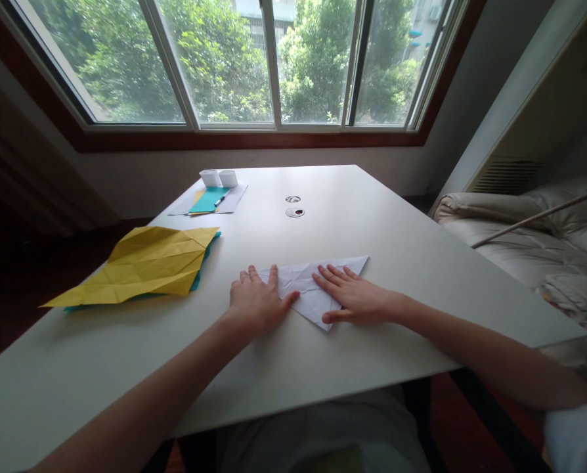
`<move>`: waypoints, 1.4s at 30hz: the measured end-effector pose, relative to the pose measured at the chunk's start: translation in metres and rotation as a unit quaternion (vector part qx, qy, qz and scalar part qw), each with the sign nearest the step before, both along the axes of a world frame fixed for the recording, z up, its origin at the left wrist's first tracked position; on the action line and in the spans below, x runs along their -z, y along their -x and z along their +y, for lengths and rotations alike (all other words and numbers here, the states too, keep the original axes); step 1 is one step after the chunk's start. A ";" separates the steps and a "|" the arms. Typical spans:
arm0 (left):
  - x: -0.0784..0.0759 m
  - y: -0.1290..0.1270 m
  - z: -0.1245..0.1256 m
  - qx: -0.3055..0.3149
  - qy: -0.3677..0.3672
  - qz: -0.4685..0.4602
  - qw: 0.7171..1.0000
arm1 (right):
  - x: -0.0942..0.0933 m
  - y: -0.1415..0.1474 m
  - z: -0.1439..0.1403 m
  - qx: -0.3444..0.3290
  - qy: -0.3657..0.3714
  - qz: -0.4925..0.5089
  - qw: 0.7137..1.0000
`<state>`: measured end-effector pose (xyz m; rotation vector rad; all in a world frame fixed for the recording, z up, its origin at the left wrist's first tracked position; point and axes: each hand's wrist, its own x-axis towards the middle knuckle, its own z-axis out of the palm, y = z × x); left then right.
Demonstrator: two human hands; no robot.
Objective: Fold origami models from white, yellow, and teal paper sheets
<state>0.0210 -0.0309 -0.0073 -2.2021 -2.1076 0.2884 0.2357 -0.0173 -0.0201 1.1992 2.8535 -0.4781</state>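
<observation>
A folded sheet of white paper (310, 305), roughly triangular with crease lines across it, lies flat on the table near its front edge. One corner points toward me and another reaches out to the right. My left hand (257, 299) rests on the paper's left part, fingers spread. Pressed flat over the right part is my right hand (350, 293), its fingers stretched out and thumb apart. Both palms hide portions of the sheet, including most of its left end.
Creased yellow paper (155, 266) lies over teal paper (196, 281) on the left. Farther back, a pen (221, 198) rests on stacked coloured sheets (207, 201) beside two small white containers (218, 178). Two flat round items (295, 212) lie mid-table. A padded sofa (500, 230) stands right.
</observation>
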 end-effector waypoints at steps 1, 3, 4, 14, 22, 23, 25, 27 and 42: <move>0.000 0.000 0.000 0.000 -0.002 0.000 1.000 | 0.001 -0.003 0.004 0.017 -0.002 -0.009 1.000; 0.001 0.000 0.000 0.004 -0.005 -0.001 1.000 | 0.001 -0.009 0.012 0.056 -0.005 -0.027 0.998; 0.000 0.000 0.001 0.005 -0.005 0.000 1.000 | 0.001 -0.012 0.015 0.077 -0.005 -0.036 0.996; 0.000 0.001 0.000 0.006 0.002 0.003 1.000 | -0.009 -0.044 0.023 0.202 0.019 -0.108 0.973; -0.008 0.030 0.025 0.121 -0.019 -0.048 0.991 | -0.018 -0.059 0.042 0.034 -0.007 0.012 0.999; -0.009 0.036 0.030 0.147 -0.002 -0.067 0.987 | -0.020 -0.058 0.042 0.025 -0.008 0.027 0.999; -0.012 0.050 0.040 0.203 0.030 -0.105 0.973 | -0.023 -0.056 0.043 0.012 -0.012 0.048 0.999; -0.014 0.062 0.048 0.244 0.062 -0.132 0.959 | -0.024 -0.055 0.042 -0.001 -0.019 0.059 0.998; -0.018 0.079 0.057 0.273 0.093 -0.201 0.936 | -0.031 -0.053 0.043 -0.051 -0.071 0.104 0.991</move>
